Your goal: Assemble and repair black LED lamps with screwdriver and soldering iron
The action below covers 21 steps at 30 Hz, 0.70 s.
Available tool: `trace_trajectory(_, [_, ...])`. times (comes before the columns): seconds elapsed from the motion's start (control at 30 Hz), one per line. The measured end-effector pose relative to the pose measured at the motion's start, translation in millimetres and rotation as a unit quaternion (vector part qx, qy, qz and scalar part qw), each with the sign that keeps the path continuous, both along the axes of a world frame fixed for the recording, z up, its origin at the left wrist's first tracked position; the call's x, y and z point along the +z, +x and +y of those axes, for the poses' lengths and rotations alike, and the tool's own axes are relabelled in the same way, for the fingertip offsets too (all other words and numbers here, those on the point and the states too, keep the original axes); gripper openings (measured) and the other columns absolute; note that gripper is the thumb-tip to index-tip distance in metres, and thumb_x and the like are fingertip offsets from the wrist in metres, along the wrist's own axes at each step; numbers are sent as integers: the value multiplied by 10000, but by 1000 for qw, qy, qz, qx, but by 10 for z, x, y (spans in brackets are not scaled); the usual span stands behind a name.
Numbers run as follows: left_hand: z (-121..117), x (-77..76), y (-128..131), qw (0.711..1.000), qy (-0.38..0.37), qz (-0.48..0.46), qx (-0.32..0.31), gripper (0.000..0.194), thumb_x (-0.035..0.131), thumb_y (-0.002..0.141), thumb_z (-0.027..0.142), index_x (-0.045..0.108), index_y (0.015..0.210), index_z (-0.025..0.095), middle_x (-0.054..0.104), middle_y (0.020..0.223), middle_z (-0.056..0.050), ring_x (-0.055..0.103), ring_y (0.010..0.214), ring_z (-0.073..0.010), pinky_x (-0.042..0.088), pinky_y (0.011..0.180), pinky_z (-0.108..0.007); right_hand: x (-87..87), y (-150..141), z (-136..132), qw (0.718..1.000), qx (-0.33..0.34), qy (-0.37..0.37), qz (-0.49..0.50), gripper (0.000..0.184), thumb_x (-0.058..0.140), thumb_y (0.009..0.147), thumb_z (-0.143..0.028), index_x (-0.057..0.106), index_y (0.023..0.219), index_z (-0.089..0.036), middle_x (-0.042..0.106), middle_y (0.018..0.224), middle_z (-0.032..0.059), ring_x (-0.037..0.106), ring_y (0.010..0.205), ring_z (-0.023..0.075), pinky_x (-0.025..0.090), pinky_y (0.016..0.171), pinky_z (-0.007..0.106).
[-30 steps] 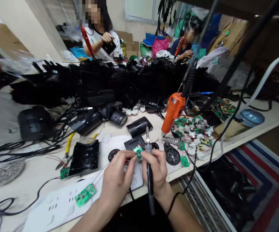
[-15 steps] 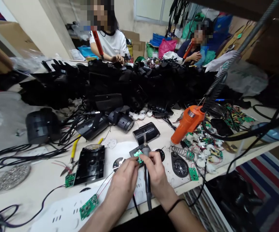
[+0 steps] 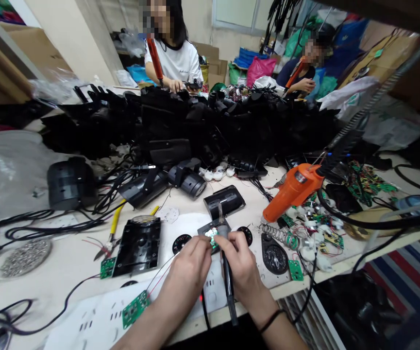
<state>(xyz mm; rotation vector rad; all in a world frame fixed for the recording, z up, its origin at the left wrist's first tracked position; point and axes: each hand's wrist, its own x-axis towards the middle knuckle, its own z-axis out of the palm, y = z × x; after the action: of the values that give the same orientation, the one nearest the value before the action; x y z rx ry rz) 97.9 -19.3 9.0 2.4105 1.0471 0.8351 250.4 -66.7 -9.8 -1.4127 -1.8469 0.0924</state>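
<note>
My left hand is closed, pinching the left side of a small green circuit board. My right hand holds a soldering iron, its tip pointing up and away from me, while the fingertips touch the board's right side. Fingers cover part of that board. Red and black wires run from behind my left hand to a larger green circuit board, which lies on a white power strip. Just beyond my fingertips is a small black plastic part, partly hidden.
An orange electric screwdriver hangs at right over loose boards and white parts. Cutters with yellow handles lie beside an open black housing. Black housings are heaped across the back. Two people sit beyond the heap.
The view has swung left, so things appear farther right. My hands stay together at the small board. The orange screwdriver hangs more slanted, and the nearer co-worker's raised hand has come down.
</note>
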Motion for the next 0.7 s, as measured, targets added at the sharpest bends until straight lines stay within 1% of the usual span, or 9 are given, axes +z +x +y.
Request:
trace_trajectory(0.1, [12,17,-10,999,28,12,-15,180,397,958,107,565,963,170,655,922,-53,669,845,-177,583,771,-284,8,-8,-14,1000,-5,7,23,378,443,958,-184,524,1326,-208,517,998,81,632,829,179,581,674,275])
trace_trajectory(0.17, [8,21,-9,998,46,34,-20,184,405,951,96,573,930,169,651,900,-51,661,837,-181,582,758,-280,55,-11,-52,998,-26,36,41,321,491,949,-178,565,1258,-223,527,978,67,630,810,171,577,666,271])
trace_trajectory(0.23, [-5,21,2,996,61,66,-29,198,417,940,81,579,875,176,641,861,-43,648,817,-188,580,734,-283,132,0,-116,995,-50,73,52,264,535,934,-158,595,1185,-212,532,956,62,617,802,169,572,661,271])
trace_trajectory(0.3, [-19,23,17,993,57,94,-32,215,422,930,67,577,835,181,624,835,-36,632,785,-182,574,704,-274,210,23,-193,991,-60,99,60,251,555,921,-132,600,1162,-186,533,947,68,599,802,168,567,654,267])
trace_trajectory(0.4, [-25,39,28,994,32,104,-28,234,404,928,49,572,836,182,609,839,-30,614,762,-163,564,690,-251,254,51,-270,991,-59,102,70,281,541,918,-88,590,1183,-167,533,965,80,596,839,170,573,684,272])
trace_trajectory(0.47, [-13,51,22,994,22,102,-32,237,392,933,55,574,854,184,612,859,-30,615,784,-159,564,711,-247,213,47,-265,993,-52,79,76,301,521,928,-95,578,1211,-181,529,995,80,608,861,169,583,709,279])
trace_trajectory(0.57, [10,54,0,993,23,106,-41,229,391,938,80,579,871,192,623,872,-31,624,809,-164,568,728,-255,88,10,-185,996,-38,41,71,310,495,952,-150,557,1250,-209,515,1057,84,615,937,185,595,760,305])
trace_trajectory(0.63, [17,46,-13,993,26,100,-49,222,388,942,96,575,876,196,627,872,-33,635,831,-172,575,744,-266,9,-16,-118,997,-24,30,59,313,483,960,-170,547,1263,-213,505,1069,88,591,1032,218,584,852,369])
trace_trajectory(0.7, [16,35,-18,996,10,72,-43,202,386,950,118,564,898,196,631,892,-38,652,845,-172,583,746,-268,-42,-31,-72,998,-19,30,53,321,483,959,-171,538,1272,-217,498,1055,86,564,1084,241,554,924,440])
